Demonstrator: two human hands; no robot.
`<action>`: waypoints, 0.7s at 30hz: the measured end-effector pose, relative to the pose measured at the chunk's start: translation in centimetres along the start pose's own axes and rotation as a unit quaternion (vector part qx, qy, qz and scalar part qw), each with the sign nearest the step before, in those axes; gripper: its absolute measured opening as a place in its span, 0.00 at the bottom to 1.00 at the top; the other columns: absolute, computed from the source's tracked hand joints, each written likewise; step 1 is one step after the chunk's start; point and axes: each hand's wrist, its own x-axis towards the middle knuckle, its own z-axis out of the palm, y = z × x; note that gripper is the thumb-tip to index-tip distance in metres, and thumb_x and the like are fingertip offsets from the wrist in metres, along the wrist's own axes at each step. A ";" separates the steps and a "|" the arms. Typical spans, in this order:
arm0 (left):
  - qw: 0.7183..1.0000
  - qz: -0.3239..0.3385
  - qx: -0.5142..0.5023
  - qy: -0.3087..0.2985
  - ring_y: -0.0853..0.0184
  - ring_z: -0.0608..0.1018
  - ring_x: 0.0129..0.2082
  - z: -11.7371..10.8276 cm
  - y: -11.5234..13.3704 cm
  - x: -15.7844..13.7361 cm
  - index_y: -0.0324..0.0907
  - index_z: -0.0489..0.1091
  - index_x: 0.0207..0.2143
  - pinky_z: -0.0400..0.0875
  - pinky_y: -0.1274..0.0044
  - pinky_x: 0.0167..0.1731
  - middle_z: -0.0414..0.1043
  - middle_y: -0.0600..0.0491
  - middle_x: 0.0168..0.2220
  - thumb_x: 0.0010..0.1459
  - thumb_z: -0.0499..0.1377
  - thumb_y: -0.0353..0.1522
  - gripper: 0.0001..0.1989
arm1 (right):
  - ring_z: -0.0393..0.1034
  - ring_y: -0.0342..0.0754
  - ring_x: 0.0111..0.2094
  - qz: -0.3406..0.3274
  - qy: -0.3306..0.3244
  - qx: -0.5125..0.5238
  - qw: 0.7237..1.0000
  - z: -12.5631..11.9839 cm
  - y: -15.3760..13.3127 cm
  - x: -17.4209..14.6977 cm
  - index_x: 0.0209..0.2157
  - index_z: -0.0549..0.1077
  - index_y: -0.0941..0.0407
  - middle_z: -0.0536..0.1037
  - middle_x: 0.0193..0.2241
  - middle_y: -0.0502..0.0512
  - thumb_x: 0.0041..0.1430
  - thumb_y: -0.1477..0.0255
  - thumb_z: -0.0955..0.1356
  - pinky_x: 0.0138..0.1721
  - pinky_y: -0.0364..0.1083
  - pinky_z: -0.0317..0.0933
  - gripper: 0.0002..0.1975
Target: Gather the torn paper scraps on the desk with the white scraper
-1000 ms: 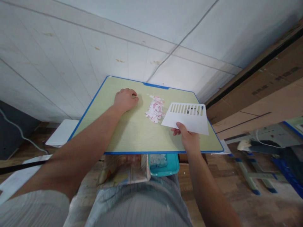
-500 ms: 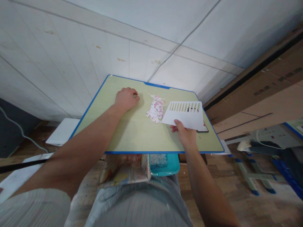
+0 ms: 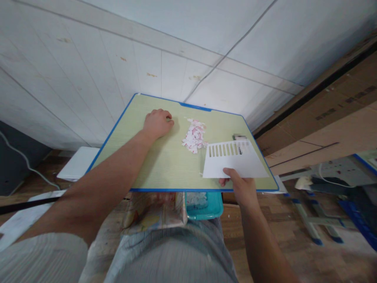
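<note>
A white card [image 3: 235, 166] with a row of slots along its far edge is pinched in my right hand [image 3: 244, 189], thumb on top. It is held over the right front part of the yellow-green tabletop [image 3: 165, 167]. Just beyond its left corner lies a loose heap of small white and pink pieces [image 3: 194, 136], which look like paper labels. My left hand [image 3: 157, 122] rests on the tabletop left of the heap, apart from it. Its fingers curl inward, and whatever they hold, if anything, is hidden.
A small dark object [image 3: 240, 136], blurred out, lies beyond the card. Below the front edge, a turquoise bin [image 3: 218, 206] holds whitish pieces, beside a patterned cloth [image 3: 159, 218]. Cardboard boxes [image 3: 318, 122] stand at the right. The white wall [image 3: 118, 78] borders the table's far side.
My right hand has drawn the card toward me and to the right, away from the heap. My left hand has stayed in place.
</note>
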 end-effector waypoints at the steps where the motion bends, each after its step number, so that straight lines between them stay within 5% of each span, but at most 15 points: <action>1: 1.000 0.000 0.000 -0.003 0.41 0.80 0.67 -0.1 0.0 0.0 0.48 0.89 0.57 0.74 0.51 0.70 0.86 0.40 0.62 0.69 0.61 0.40 0.22 | 0.75 0.55 0.25 -0.003 0.002 0.000 1.000 0.1 0.1 0.0 0.19 0.75 0.47 0.79 0.19 0.52 0.63 0.61 0.77 0.36 0.53 0.77 0.19; 21: 1.000 0.002 0.004 -0.003 0.41 0.81 0.68 -0.1 0.0 0.0 0.46 0.89 0.57 0.75 0.52 0.70 0.86 0.39 0.63 0.70 0.60 0.39 0.21 | 0.78 0.55 0.26 -0.023 0.067 -0.042 0.997 -0.5 1.8 -0.1 0.23 0.77 0.48 0.81 0.21 0.52 0.65 0.58 0.77 0.40 0.53 0.79 0.19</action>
